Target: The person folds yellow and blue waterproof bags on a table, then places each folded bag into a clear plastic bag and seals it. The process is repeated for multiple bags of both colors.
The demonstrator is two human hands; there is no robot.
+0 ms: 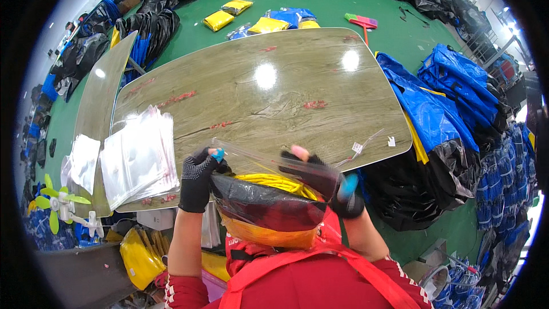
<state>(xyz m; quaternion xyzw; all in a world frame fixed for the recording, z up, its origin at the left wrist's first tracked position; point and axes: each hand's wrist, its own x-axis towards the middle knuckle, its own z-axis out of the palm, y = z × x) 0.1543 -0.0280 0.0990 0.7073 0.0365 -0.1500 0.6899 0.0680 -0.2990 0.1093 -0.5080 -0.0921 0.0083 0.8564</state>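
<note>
A clear plastic bag [269, 209] sits close to my chest at the table's near edge, with a folded black and yellow sheet [280, 182] inside. Its upper part looks yellow, the middle black and the bottom orange-yellow. My left hand [197, 178], in a black dotted glove with blue on one fingertip, is closed on the bag's left upper corner. My right hand [334, 189], gloved in black too, lies at the bag's right end. Motion smears its fingers, so its grip is unclear. The bag's transparent edge stretches between both hands.
A stack of clear bags [143, 157] lies on the wood-patterned table [257, 103] at left. Blue and black sheets [434, 114] hang along the right side. Yellow and blue packets [269, 24] and a broom [361, 21] lie beyond. A small green fan [57, 201] is at left.
</note>
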